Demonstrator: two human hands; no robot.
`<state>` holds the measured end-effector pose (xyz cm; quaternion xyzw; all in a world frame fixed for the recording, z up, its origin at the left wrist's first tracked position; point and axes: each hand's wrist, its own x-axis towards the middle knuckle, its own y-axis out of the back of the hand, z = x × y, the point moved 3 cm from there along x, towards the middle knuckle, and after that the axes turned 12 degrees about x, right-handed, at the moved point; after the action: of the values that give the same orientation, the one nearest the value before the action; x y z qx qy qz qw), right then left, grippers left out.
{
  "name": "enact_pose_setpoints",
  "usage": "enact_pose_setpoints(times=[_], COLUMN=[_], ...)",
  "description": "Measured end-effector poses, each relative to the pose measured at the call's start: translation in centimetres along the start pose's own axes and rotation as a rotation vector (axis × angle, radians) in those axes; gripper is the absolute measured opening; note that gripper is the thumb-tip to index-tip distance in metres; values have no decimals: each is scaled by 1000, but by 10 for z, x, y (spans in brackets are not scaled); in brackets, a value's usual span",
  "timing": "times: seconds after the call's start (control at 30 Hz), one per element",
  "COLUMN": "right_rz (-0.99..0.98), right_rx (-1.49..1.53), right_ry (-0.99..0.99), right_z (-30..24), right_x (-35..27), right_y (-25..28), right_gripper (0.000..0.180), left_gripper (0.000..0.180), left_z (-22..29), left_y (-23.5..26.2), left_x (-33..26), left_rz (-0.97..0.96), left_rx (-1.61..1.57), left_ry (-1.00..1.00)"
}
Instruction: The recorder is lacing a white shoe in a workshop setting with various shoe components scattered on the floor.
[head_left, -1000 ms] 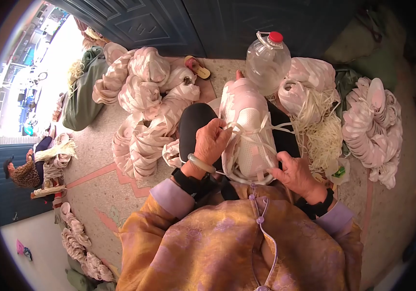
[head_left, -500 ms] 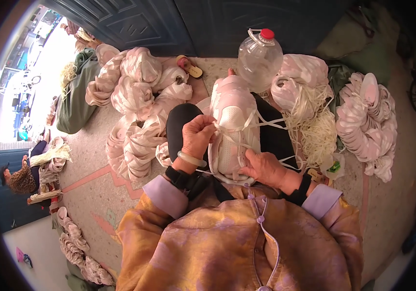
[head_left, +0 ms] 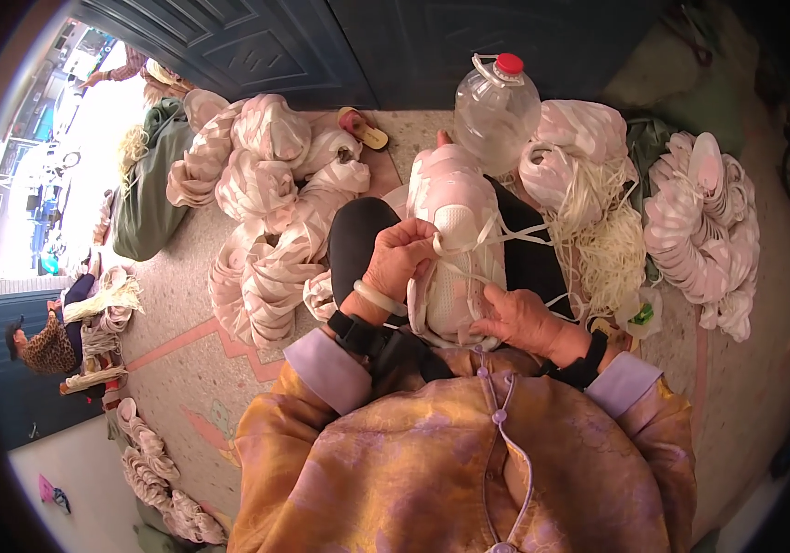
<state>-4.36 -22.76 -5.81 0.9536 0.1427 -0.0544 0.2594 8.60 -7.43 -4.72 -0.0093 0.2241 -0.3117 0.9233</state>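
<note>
Head view: left hand [head_left: 399,258] pinches white lace [head_left: 438,245], grip closed.

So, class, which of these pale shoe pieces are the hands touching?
The single shoe piece between the knees, its white lace pinched by the left hand; the others are in bundles.

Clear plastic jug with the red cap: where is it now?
In the head view, the jug stands above and right of centre, beyond the pink-and-white shoe upper, left of the pale pink bundled uppers.
</note>
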Motion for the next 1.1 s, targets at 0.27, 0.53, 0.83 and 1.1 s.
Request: enact_pose_setpoints(times=[0.27,0.53,0.83,1.1], right_rz=[28,-1,65,78], right_rx=[25,-89,-135,-214], right_ry=[22,1,14,-41], right_z=[7,10,7,5], right_x=[-3,0,-4,0], right_y=[4,8,5,-2], right_gripper=[44,44,44,44], left_gripper=[6,12,8,11], left_z=[-8,-16,-30,-44], left_y=[5,2,9,2], left_x=[4,2,-9,5], left_rz=[-98,26,118,281], left_rx=[-126,-39,-49,440], left_ry=[30,-22,-67,-199])
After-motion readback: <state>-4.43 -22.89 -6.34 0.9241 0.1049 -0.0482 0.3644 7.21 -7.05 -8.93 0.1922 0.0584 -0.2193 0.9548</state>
